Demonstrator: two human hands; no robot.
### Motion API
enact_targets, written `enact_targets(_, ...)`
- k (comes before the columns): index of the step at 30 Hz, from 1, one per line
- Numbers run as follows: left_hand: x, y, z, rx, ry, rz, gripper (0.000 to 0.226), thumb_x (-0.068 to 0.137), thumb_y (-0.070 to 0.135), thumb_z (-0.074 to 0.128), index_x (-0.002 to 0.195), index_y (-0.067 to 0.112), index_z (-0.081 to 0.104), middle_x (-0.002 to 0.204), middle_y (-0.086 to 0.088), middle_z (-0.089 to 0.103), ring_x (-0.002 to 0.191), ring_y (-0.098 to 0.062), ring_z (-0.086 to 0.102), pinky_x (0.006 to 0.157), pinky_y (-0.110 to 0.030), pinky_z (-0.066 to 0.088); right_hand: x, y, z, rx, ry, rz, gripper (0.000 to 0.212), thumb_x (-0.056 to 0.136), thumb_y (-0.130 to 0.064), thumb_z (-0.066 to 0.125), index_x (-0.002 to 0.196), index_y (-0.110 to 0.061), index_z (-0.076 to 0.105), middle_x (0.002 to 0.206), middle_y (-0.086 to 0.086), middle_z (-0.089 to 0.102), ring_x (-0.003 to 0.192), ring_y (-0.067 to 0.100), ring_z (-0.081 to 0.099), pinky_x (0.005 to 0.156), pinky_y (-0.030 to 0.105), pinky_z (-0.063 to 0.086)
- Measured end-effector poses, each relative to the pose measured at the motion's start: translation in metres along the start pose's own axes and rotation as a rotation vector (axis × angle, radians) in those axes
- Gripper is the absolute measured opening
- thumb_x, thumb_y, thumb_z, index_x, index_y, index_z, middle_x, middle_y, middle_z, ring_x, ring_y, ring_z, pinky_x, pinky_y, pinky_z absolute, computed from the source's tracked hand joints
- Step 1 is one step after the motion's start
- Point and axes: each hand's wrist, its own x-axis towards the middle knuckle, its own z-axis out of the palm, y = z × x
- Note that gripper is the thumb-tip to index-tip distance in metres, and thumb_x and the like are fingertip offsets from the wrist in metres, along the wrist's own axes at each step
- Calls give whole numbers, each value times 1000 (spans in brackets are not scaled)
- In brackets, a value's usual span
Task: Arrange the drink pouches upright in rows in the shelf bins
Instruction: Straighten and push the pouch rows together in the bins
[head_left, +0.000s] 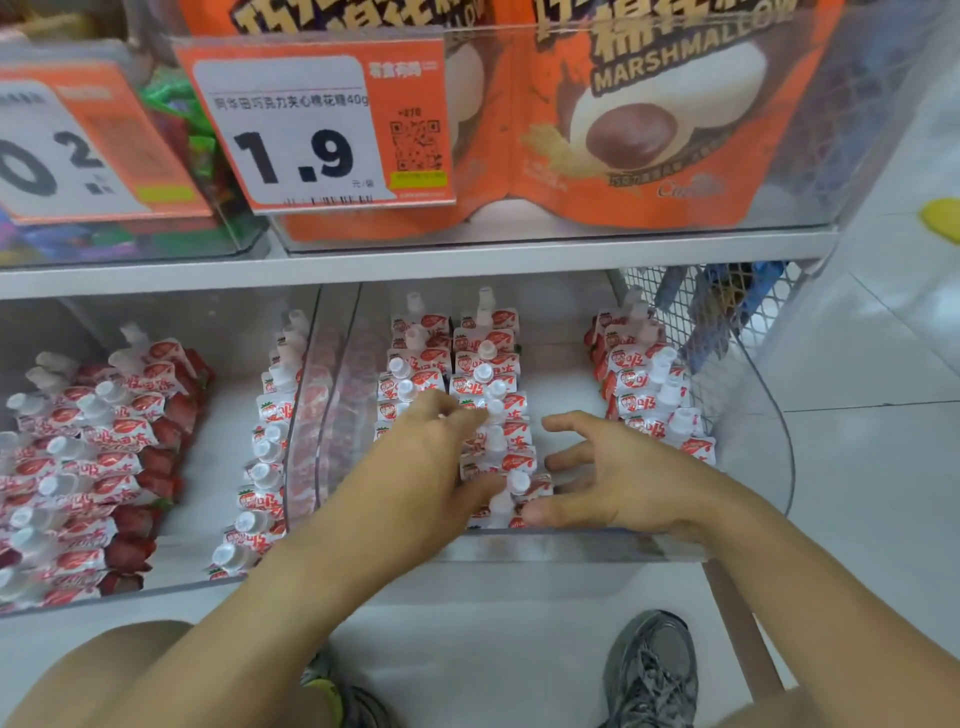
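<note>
White and red drink pouches with white caps stand in rows inside a clear shelf bin (774, 431). A left row (415, 338), a middle row (488, 343) and a right row (644, 384) run front to back. My left hand (415, 462) lies over the left row's front half, its curled fingers and thumb gripping pouches of the middle row. My right hand (618, 478) hovers in the gap between the middle and right rows, fingers spread, with its thumb touching the front pouch (514, 486). Pouches under my left hand are hidden.
A second clear bin (171, 584) to the left holds more pouches (109, 441), some leaning. Above is a shelf with orange marshmallow bags (649, 130) and a price tag (317, 124). A wire mesh panel (670, 301) stands at the right. My shoe (654, 670) is on the floor below.
</note>
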Motion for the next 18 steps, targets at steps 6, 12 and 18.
enact_targets(6,19,10,12,-355,-274,-395,79,91,67,30,149,14,24,127,-9,60,115,-25,55,84,-30,40,0,-12,2,249,11,64,126,56,-60,77,158,-34,8,160,3,28,125,19,57,90,42,58)
enact_targets(12,26,8,22,-659,-255,-384,73,83,61,60,139,31,25,110,15,61,103,-3,58,89,-23,48,-5,-11,3,349,-132,30,29,98,-19,59,113,-44,56,118,-20,64,110,-1,60,106,45,47)
enact_targets(18,24,4,18,-801,-294,-422,75,72,63,70,132,41,30,120,1,62,104,-21,65,95,-46,52,-8,-6,-7,317,-104,39,59,90,-17,71,139,-38,45,139,-11,57,109,10,66,98,42,54)
